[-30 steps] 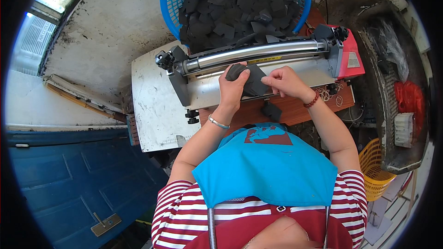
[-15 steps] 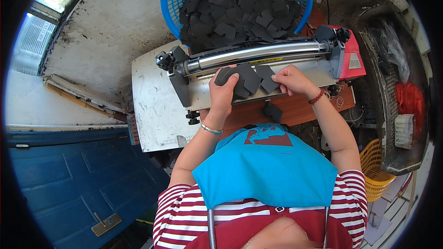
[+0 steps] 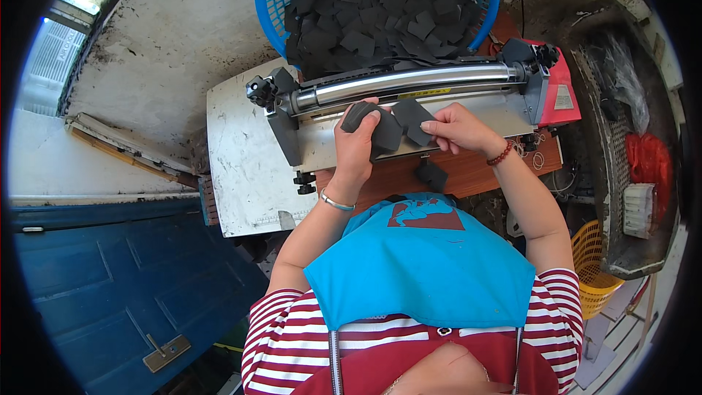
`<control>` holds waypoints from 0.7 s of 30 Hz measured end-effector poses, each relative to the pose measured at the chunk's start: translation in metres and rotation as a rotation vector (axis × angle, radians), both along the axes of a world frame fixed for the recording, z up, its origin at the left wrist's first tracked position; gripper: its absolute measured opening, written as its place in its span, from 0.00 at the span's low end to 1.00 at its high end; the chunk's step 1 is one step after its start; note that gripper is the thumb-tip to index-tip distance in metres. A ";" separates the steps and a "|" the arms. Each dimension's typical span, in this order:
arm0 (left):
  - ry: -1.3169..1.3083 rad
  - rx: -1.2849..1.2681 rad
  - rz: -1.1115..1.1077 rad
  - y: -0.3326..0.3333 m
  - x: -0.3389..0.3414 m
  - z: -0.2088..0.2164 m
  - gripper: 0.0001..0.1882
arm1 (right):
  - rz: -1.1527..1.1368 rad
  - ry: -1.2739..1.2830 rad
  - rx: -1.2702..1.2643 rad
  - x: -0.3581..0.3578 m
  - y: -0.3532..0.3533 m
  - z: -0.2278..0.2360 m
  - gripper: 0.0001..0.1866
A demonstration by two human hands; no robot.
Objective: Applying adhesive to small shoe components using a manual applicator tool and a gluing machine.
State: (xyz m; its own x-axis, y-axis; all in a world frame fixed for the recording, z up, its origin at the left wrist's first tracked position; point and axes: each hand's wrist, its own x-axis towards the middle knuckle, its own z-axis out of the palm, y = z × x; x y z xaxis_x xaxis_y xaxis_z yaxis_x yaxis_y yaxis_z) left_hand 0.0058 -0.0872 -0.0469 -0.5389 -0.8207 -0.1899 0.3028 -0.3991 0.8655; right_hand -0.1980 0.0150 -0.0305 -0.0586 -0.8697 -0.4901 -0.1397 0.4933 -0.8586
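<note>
While the left hand (image 3: 354,145) has its grip closed around a stack of dark grey pieces (image 3: 386,132), thumb on top, the right hand (image 3: 462,132) pinches a single flat piece (image 3: 412,120) between thumb and fingers, just beside that stack. Both hands are over the pale metal plate (image 3: 322,146) of a machine, in front of its shiny roller (image 3: 413,83); whether the stack touches the plate, I cannot tell. Another dark part (image 3: 433,175) shows below the plate's front edge, over the brown tabletop (image 3: 472,179). Beyond the roller, a blue basket (image 3: 273,23) holds a heap of similar dark pieces (image 3: 387,11). A red cover (image 3: 560,89) sits at the machine's right end, with pale loops (image 3: 539,159) near it and a yellow basket (image 3: 589,249) lower down.
</note>
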 end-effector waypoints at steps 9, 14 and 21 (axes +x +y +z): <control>0.005 0.046 -0.070 0.002 0.009 -0.002 0.14 | -0.094 0.403 -0.036 0.004 -0.021 0.011 0.21; -0.033 0.017 -0.105 0.001 0.019 -0.004 0.14 | -0.044 0.692 -0.269 -0.020 -0.037 0.043 0.23; -0.022 -0.028 -0.182 -0.001 0.016 -0.002 0.13 | 0.188 0.945 -0.333 -0.048 -0.124 0.015 0.47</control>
